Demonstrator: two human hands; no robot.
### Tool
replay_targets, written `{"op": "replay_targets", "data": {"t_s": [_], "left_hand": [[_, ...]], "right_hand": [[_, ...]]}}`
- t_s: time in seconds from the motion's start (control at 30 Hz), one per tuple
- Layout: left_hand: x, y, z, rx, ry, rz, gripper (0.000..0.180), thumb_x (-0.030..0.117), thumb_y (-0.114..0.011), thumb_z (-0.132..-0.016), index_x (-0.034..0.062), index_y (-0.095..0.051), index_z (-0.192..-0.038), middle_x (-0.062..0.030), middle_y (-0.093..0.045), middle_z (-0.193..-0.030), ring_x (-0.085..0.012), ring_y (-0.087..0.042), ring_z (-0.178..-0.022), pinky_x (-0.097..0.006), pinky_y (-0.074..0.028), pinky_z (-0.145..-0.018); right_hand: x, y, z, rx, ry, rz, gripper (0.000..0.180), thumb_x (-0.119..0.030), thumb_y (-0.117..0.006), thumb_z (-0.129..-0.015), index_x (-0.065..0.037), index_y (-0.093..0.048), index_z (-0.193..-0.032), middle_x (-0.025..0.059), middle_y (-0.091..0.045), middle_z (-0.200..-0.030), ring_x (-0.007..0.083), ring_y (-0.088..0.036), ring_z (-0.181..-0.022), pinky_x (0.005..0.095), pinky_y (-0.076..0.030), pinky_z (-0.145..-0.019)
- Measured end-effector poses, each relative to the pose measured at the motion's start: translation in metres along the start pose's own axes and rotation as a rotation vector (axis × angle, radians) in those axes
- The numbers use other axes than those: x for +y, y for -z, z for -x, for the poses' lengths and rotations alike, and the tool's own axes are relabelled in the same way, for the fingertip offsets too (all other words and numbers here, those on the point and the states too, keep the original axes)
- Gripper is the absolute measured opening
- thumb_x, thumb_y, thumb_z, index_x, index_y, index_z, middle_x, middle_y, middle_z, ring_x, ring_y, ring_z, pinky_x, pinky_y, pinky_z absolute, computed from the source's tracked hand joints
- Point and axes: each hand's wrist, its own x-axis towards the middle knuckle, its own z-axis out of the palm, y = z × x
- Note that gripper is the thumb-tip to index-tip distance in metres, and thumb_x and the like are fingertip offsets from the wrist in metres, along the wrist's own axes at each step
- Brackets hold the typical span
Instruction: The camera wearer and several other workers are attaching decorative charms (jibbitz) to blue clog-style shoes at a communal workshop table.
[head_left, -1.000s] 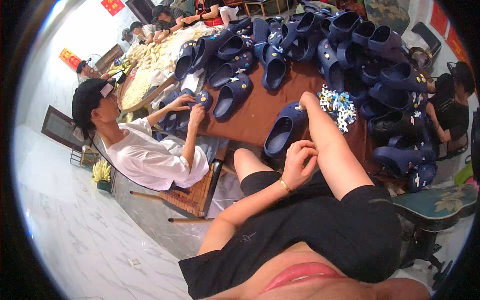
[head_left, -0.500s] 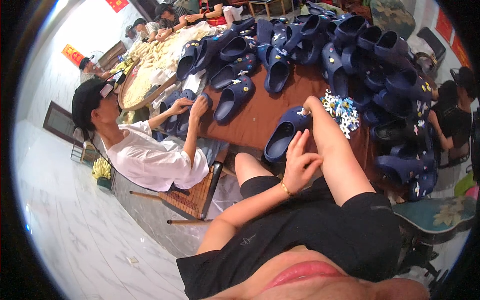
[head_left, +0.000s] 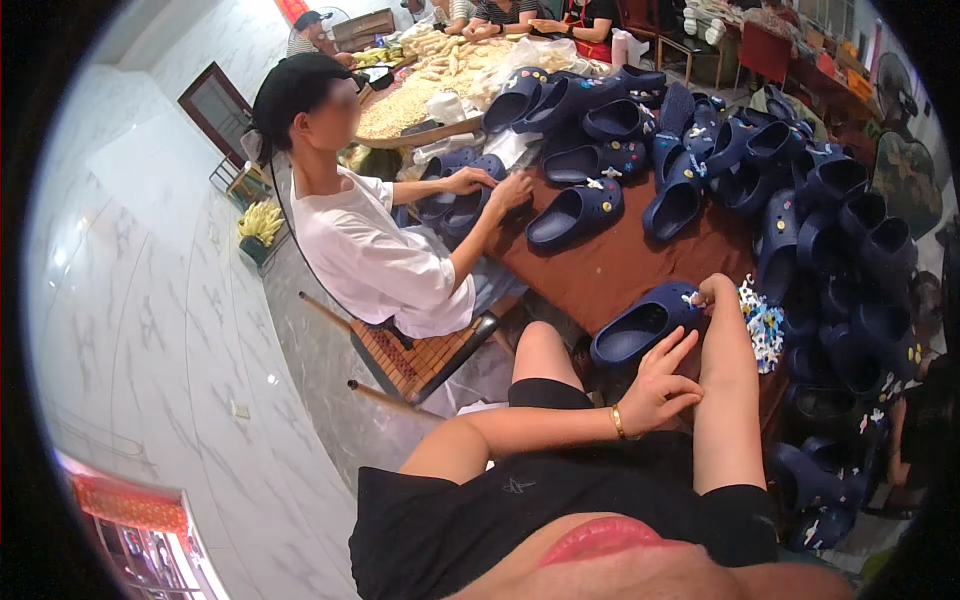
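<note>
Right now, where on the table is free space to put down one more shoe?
A bare brown patch of the table lies between the shoe at the right hand and the row of shoes further away. The right side is crowded with piled shoes.

Left of your knees, low on the marble wall (head_left: 150, 300), hung a red banner sign (head_left: 125, 500) (lettering unreadable).

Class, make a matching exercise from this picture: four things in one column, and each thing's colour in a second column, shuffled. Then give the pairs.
1. clog under the right hand
2. co-worker's shirt
3. bracelet at the left hand
4. table top

a. gold
b. reddish brown
c. navy blue
d. white

Pairs: 1-c, 2-d, 3-a, 4-b
</note>
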Motion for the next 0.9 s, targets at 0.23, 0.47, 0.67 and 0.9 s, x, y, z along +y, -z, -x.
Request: {"op": "replay_targets", "data": {"t_s": [0.23,0.47,0.67,0.9], "left_hand": [[-0.006,-0.01,-0.009,0.048,0.105,0.047,0.01,0.013,-0.063,-0.07,0.008,-0.064,-0.079,-0.0189,-0.027,-0.134,-0.0342,-0.019,-0.126,-0.041,-0.02,-0.099],[0.0,-0.001,0.011,-0.379,-0.163,0.223,0.007,0.013,-0.059,-0.071,0.009,-0.062,-0.076,-0.0161,-0.024,-0.136,-0.0359,-0.015,-0.127,-0.049,-0.016,-0.098],[-0.107,-0.014,-0.017,-0.074,0.228,-0.129,0.014,0.007,-0.05,-0.07,0.0044,-0.06,-0.08,-0.0175,-0.053,-0.1,-0.0329,-0.049,-0.096,-0.038,-0.039,-0.083],[-0.187,-0.017,-0.043,-0.51,0.216,-0.566,0.015,0.009,-0.048,-0.07,0.0049,-0.061,-0.076,-0.0175,-0.059,-0.084,-0.0336,-0.056,-0.078,-0.04,-0.046,-0.067]], "right_hand": [[0.002,0.012,-0.005,-0.093,0.01,-0.024,0.035,-0.027,-0.066,-0.073,0.001,-0.055,-0.089,0.0128,-0.058,-0.075,0.0218,-0.054,-0.062,0.0355,-0.045,-0.061],[0.003,0.0,0.006,0.002,-0.014,-0.155,0.026,-0.024,-0.068,-0.07,-0.001,-0.058,-0.077,0.0096,-0.057,-0.07,0.0168,-0.054,-0.057,0.03,-0.046,-0.055],[0.041,-0.009,-0.037,0.358,0.318,0.262,0.033,-0.033,-0.066,-0.071,0.0,-0.063,-0.075,0.0156,-0.061,-0.078,0.0261,-0.06,-0.071,0.0356,-0.048,-0.065],[0.055,-0.021,-0.049,0.359,0.566,-0.356,0.047,-0.027,-0.073,-0.059,-0.001,-0.058,-0.095,0.0155,-0.06,-0.093,0.0261,-0.058,-0.084,0.033,-0.045,-0.074]]}}
